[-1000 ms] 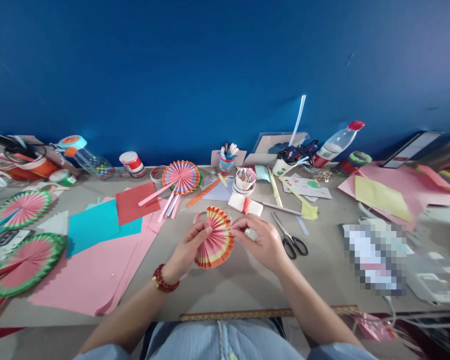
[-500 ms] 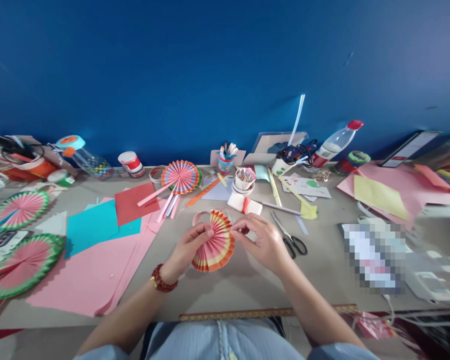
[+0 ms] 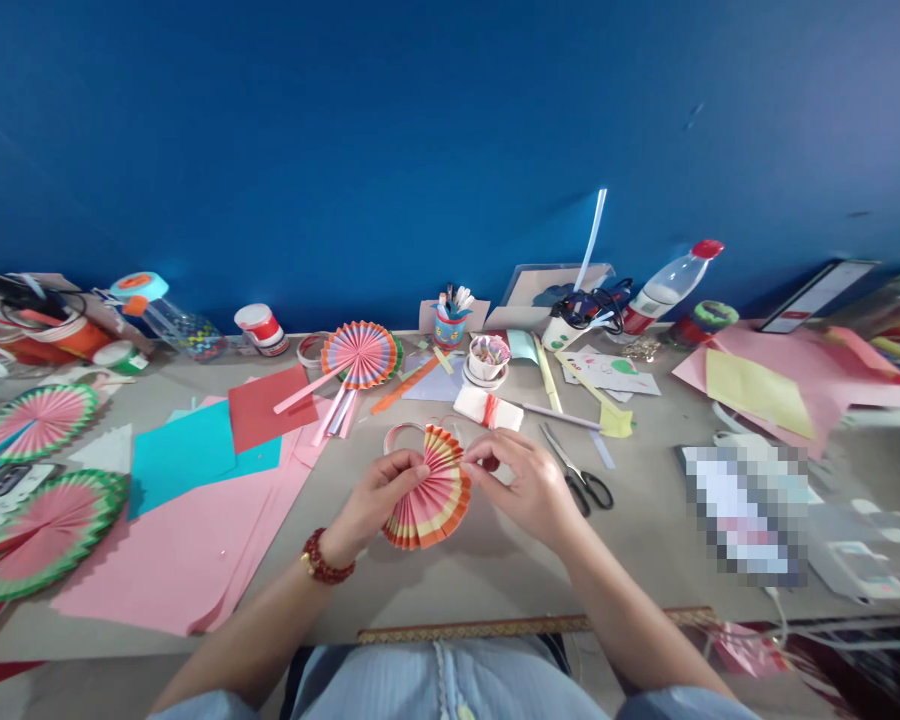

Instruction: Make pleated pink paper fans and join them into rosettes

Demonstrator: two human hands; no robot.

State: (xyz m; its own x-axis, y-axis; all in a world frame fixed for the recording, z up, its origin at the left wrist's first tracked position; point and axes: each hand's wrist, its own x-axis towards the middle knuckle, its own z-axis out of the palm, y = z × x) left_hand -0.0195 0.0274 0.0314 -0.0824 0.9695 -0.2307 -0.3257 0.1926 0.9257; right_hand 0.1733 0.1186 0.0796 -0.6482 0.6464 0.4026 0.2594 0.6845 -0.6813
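A pleated paper fan (image 3: 431, 493) in pink, yellow and orange bands is held just above the grey table (image 3: 645, 540) in the middle. My left hand (image 3: 379, 495) pinches its left side, fingers closed on the folds. My right hand (image 3: 521, 485) pinches the fan's upper right edge with thumb and fingertips. A red bead bracelet (image 3: 322, 560) sits on my left wrist. The fan is spread to about a half circle.
Scissors (image 3: 579, 472) lie right of my right hand. Pink paper sheets (image 3: 195, 550), a blue sheet (image 3: 187, 450) and a red sheet (image 3: 266, 405) lie left. Finished round fans (image 3: 360, 355) (image 3: 41, 415) (image 3: 49, 520), cups, a bottle (image 3: 667, 285) and a tape ring (image 3: 401, 435) crowd the back.
The fan has tilted and dropped slightly leftward between my hands. Both hands keep their pinch and have barely shifted.
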